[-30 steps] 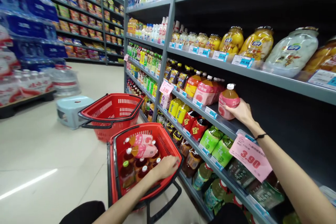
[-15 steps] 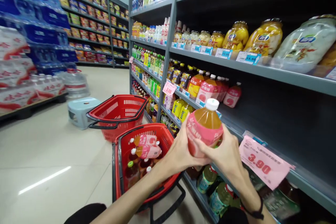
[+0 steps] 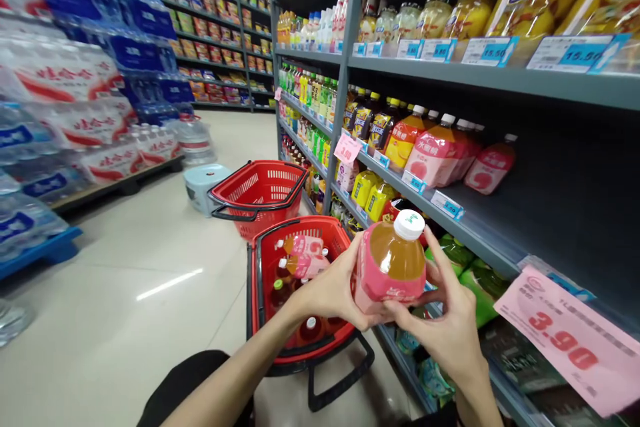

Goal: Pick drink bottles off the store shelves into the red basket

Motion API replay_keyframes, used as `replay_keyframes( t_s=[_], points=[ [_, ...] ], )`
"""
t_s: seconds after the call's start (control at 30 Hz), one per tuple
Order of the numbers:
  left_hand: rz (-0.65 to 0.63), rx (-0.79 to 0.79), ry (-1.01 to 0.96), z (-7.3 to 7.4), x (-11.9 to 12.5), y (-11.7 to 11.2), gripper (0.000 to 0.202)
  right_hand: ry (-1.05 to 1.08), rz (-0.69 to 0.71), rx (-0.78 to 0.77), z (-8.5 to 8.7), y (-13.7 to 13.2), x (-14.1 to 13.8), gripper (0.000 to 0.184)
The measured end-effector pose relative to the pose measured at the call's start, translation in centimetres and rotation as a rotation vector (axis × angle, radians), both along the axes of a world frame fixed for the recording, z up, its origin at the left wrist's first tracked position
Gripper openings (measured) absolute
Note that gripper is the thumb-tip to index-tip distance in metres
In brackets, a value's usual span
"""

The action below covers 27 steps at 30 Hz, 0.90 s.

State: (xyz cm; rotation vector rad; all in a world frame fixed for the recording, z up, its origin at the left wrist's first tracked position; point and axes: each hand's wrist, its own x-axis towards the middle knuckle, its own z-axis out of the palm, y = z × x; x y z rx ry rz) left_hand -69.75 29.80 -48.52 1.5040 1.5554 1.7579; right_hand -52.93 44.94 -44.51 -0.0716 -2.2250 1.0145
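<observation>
My left hand point(image 3: 333, 290) and right hand point(image 3: 447, 317) are clamped on a pink-labelled bottle point(image 3: 393, 270), white cap point(image 3: 409, 224) uppermost; left of my fingers point(image 3: 443, 263) sits a red basket point(image 3: 337, 235) holding bottles point(image 3: 305, 267)

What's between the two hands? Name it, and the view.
A pink-labelled bottle, white-capped, is between the left hand and right hand in the head view.

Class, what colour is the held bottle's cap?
The cap is white with a small green mark on top, clearest in the head view.
</observation>
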Motion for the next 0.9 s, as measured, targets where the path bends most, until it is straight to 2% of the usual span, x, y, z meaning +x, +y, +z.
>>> replay_keyframes(
  t_s=[0.13,0.23,0.33,0.5,0.67,0.9],
  points=[
    [-0.061,-0.054,-0.013,-1.6,-0.5,0.1,0.146,0.129,-0.069,0.104,-0.2,-0.2,0.4,0.091],
    [-0.088,-0.053,-0.046,-2.3,-0.6,0.1,0.152,0.189,-0.087,0.195,0.0,-0.5,0.7,0.094],
    [-0.097,-0.055,-0.058,-2.2,-0.5,0.0,0.152,0.211,-0.094,0.227,0.1,-0.7,1.0,0.098],
    [-0.14,-0.077,-0.101,-1.3,-0.2,-0.1,0.152,0.193,-0.11,0.197,-0.3,-1.0,1.5,0.098],
    [-0.11,-0.084,-0.107,-0.8,0.0,-0.2,0.149,0.19,-0.123,0.19,-0.4,-1.1,1.6,0.099],
    [-0.106,-0.085,-0.099,-1.5,-0.1,-0.1,0.146,0.165,-0.14,0.182,-0.3,-1.1,1.6,0.097]
  ],
)
